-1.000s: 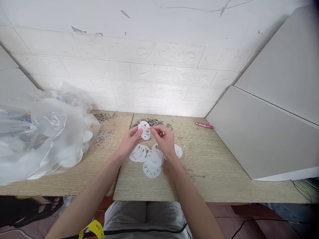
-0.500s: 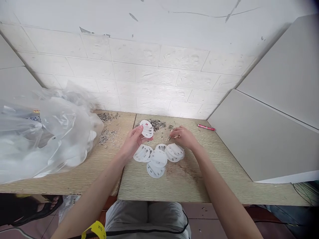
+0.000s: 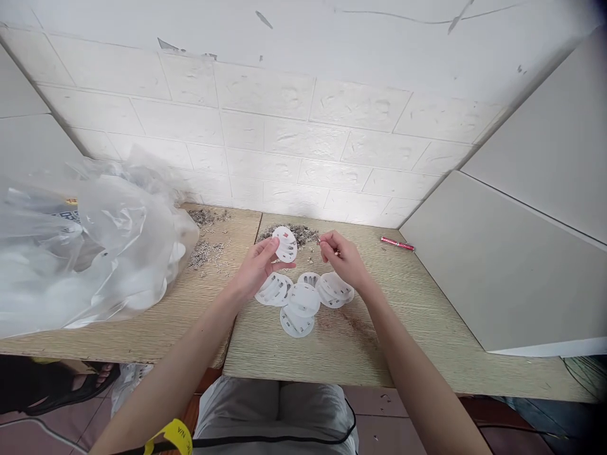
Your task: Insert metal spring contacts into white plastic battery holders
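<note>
My left hand [image 3: 256, 265] holds a round white plastic disc [image 3: 286, 244] upright by its lower edge, above the wooden table [image 3: 403, 316]. My right hand [image 3: 342, 256] is pinched shut on a small metal piece [image 3: 317, 238], just to the right of the disc and a short gap from it. Several more white discs [image 3: 303, 297] with slots lie flat on the table below both hands. A heap of small grey metal pieces [image 3: 298, 232] lies behind the held disc.
A big clear plastic bag [image 3: 80, 246] with white discs inside fills the left of the table. More metal pieces [image 3: 206, 253] lie scattered beside it. A red pen [image 3: 397, 244] lies at the back right, next to a grey panel [image 3: 512, 272]. A brick wall stands behind.
My right hand left the disc, dropped to the table by the metal pieces, then rose back toward the disc with a small piece pinched. My left hand kept the disc up.
</note>
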`<state>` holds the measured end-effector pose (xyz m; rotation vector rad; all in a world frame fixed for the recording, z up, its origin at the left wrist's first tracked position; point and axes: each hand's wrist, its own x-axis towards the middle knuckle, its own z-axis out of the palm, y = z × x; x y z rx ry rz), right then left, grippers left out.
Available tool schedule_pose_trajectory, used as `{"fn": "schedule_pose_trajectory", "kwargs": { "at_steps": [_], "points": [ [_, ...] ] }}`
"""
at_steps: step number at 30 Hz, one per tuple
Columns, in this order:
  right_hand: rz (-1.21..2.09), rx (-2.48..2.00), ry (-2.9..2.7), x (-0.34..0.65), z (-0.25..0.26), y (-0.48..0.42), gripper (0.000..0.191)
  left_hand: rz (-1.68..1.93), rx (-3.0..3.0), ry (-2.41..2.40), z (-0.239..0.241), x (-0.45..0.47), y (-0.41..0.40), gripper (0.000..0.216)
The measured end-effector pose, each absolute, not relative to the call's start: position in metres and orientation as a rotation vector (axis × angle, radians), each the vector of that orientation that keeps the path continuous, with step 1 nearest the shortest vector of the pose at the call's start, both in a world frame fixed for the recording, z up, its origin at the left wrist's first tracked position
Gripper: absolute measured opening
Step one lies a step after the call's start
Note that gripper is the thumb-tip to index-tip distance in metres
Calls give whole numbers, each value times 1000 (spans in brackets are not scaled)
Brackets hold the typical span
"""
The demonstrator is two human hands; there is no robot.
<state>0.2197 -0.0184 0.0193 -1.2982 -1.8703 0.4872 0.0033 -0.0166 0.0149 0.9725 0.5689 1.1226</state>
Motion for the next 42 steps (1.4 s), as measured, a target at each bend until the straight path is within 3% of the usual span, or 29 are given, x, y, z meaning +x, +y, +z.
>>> {"fn": "schedule_pose_trajectory", "kwargs": {
  "at_steps": [13, 42],
  "points": [
    [162, -1140, -2026, 204, 8, -27, 24, 1075, 1130, 599, 12, 5, -17, 47],
    [47, -1162, -2123, 204, 10, -35, 27, 924, 1316, 632, 11, 5, -22, 52]
  ]
}}
